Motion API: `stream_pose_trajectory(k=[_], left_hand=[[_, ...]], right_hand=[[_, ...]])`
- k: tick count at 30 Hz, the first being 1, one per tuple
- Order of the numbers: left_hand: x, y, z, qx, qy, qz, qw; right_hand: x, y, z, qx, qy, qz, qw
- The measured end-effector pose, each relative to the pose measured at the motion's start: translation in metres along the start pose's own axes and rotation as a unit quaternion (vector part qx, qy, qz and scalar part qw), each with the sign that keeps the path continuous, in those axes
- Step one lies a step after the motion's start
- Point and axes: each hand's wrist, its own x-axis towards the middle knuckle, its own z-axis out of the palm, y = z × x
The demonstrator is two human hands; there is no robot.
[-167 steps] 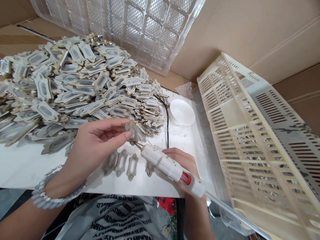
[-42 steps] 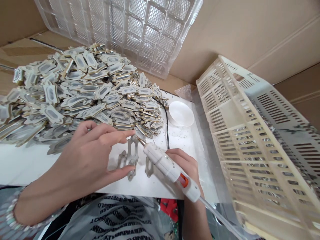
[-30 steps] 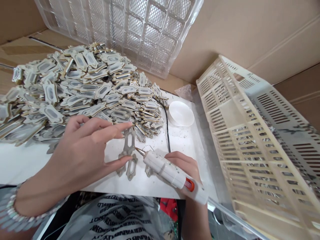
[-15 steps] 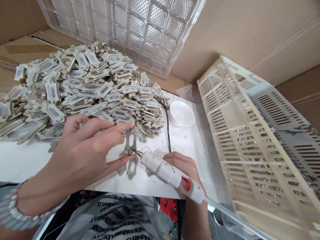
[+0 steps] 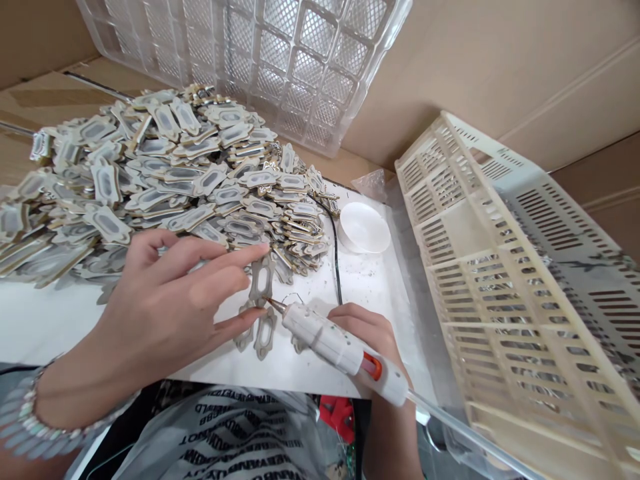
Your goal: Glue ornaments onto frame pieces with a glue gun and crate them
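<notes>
My left hand [image 5: 170, 293] pinches a flat grey frame-shaped piece [image 5: 261, 280] between forefinger and thumb, holding it upright just above the white board [image 5: 310, 373]. My right hand [image 5: 367, 330] grips a white glue gun [image 5: 340, 347] with an orange trigger. Its metal nozzle touches the lower end of the held piece. A few more grey pieces [image 5: 264, 333] lie flat on the board below my left thumb.
A big heap of gold-edged grey pieces [image 5: 165, 167] covers the left of the table. A white round dish [image 5: 364, 227] and a black cable [image 5: 334, 240] lie beyond the hands. A cream slatted crate [image 5: 505, 267] leans at right; a clear gridded tray [image 5: 260, 60] stands behind.
Over the last seconds my left hand turned the held piece upright and the glue gun's nozzle slid from its upper end down to its lower end. Since half a second ago, almost nothing moved.
</notes>
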Motion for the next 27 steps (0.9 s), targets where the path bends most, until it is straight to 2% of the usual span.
stream_pose_trajectory(k=[22, 25, 27], left_hand=[[0.0029, -0.0014, -0.0022, 0.032, 0.001, 0.019, 0.999], [0.0014, -0.0014, -0.0011, 0.029, 0.001, 0.007, 1.000], [-0.0034, -0.0035, 0.0005, 0.016, -0.010, -0.028, 0.999]], right_hand=[[0.0019, -0.0047, -0.0024, -0.023, -0.002, 0.037, 0.999], [0.0026, -0.0062, -0.0015, -0.051, 0.007, 0.041, 0.998], [0.0023, -0.0047, -0.0004, -0.071, 0.025, 0.035, 0.997]])
